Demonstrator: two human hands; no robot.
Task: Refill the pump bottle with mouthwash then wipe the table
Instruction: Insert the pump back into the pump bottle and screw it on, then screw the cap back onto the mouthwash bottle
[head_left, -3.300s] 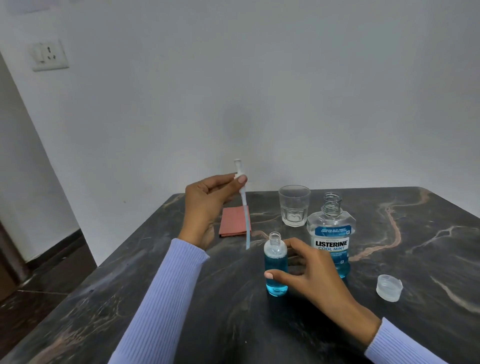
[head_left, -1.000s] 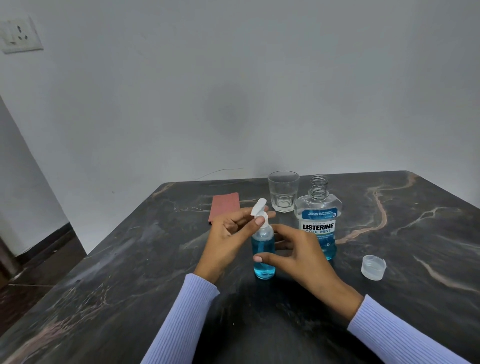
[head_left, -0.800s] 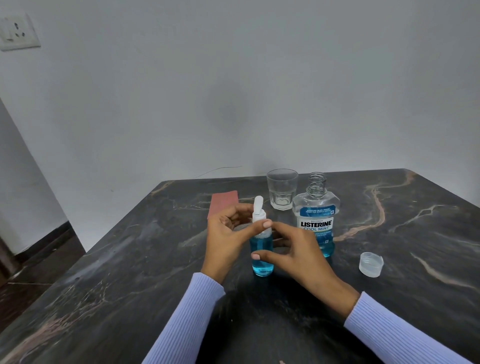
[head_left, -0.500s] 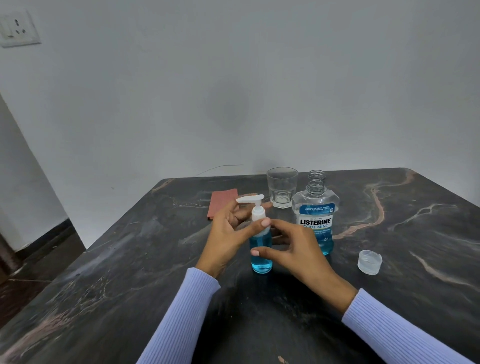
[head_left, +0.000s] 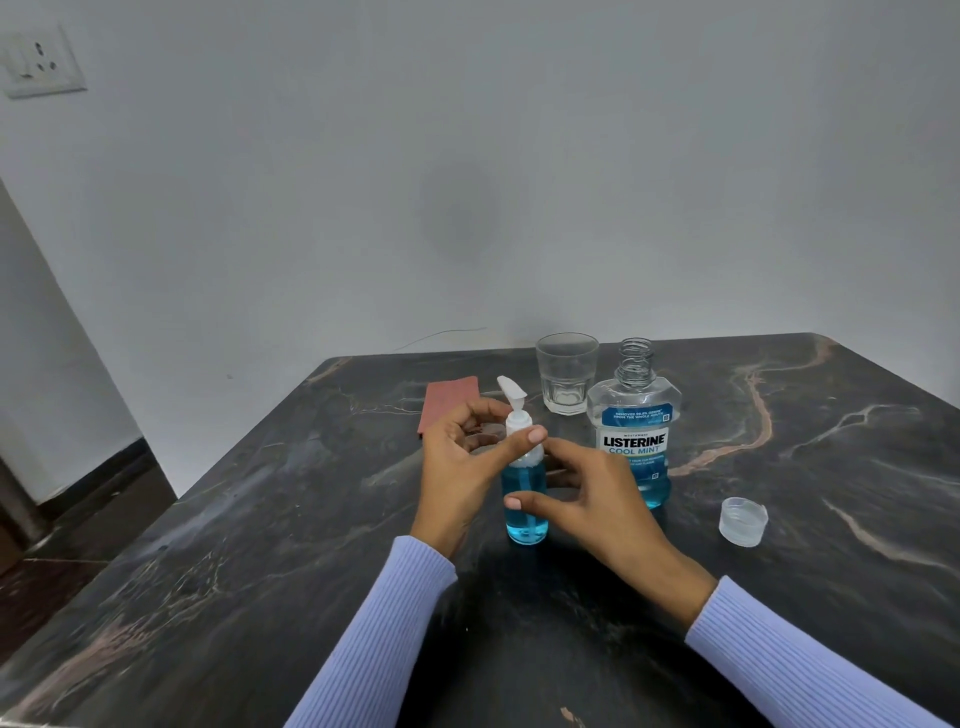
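Note:
A small clear pump bottle (head_left: 525, 512) holding blue mouthwash stands upright on the dark marble table (head_left: 260, 519). Its white pump head (head_left: 514, 405) sits on the neck, with the nozzle pointing up and to the left. My left hand (head_left: 462, 467) pinches the white collar of the pump between thumb and fingers. My right hand (head_left: 587, 499) wraps around the bottle's body from the right. The Listerine bottle (head_left: 635, 436) stands uncapped just behind my right hand, with blue liquid low in it. Its clear cap (head_left: 743, 521) lies to the right. A folded reddish cloth (head_left: 449, 400) lies behind my left hand.
An empty drinking glass (head_left: 566, 371) stands at the back next to the Listerine bottle. The table's left edge drops to a dark floor (head_left: 78, 519). A white wall with a socket (head_left: 39, 62) rises right behind the table.
My left hand brought the pump with its tube down into the bottle. Over the last second it has been turning the pump head, whose nozzle swings round while my right hand steadies the bottle.

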